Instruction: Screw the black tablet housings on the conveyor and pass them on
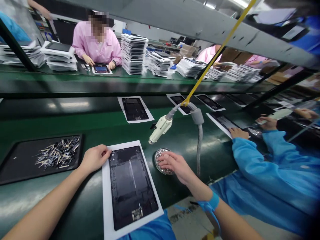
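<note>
A tablet housing (132, 186), dark inside with a pale strip down its middle, lies on a white sheet (107, 213) in front of me. My left hand (96, 156) is at the sheet's upper left corner, fingers curled and closed; anything pinched there is hidden. Over a round metal dish (168, 170) to the right, my right hand (176, 165) has its fingers stretched out, tips down at the small shiny pieces inside. These look like screws, too small to tell surely. A blue band (210, 201) circles my right wrist. Above the dish hangs a pale electric screwdriver (161, 129).
On the left, a black tray (22, 156) holds a heap of thin metallic strips (58, 153). More housings on sheets (135, 109) lie farther back. A co-worker's blue sleeve (252, 153) is close on my right. The screwdriver's grey cable (199, 146) hangs beside my right hand.
</note>
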`<action>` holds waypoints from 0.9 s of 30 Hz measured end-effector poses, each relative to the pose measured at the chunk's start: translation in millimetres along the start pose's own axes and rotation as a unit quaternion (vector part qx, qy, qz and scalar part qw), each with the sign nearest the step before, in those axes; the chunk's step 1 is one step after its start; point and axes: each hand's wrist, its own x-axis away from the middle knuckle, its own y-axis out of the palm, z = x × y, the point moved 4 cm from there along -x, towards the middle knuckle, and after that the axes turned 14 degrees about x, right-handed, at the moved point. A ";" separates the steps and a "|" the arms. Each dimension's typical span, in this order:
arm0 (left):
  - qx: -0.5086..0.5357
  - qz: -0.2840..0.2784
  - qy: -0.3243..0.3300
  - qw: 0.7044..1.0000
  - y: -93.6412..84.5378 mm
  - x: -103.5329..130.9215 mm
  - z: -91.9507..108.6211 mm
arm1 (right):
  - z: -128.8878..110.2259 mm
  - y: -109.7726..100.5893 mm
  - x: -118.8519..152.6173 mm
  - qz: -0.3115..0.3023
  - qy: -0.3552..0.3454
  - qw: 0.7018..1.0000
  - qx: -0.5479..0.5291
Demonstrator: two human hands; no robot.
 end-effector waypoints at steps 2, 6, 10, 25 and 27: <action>0.003 -0.001 -0.001 1.000 -0.1 0.5 1.2 | -0.3 -3.5 -3.9 0.029 0.000 0.999 -0.027; 0.002 -0.005 -0.002 1.000 -0.1 1.2 3.4 | 5.6 -9.4 -1.4 0.018 0.003 0.999 -0.050; -0.004 -0.004 -0.002 1.000 0.8 1.0 2.8 | 10.0 -0.4 4.7 -0.031 -0.002 0.997 -0.075; -0.003 -0.010 -0.005 1.000 3.3 2.5 3.0 | 16.9 -7.2 -7.8 -0.002 -0.011 0.991 -0.133; -0.002 -0.007 -0.002 1.000 3.1 2.8 4.1 | 15.8 -10.2 -3.6 -0.019 0.002 0.990 -0.139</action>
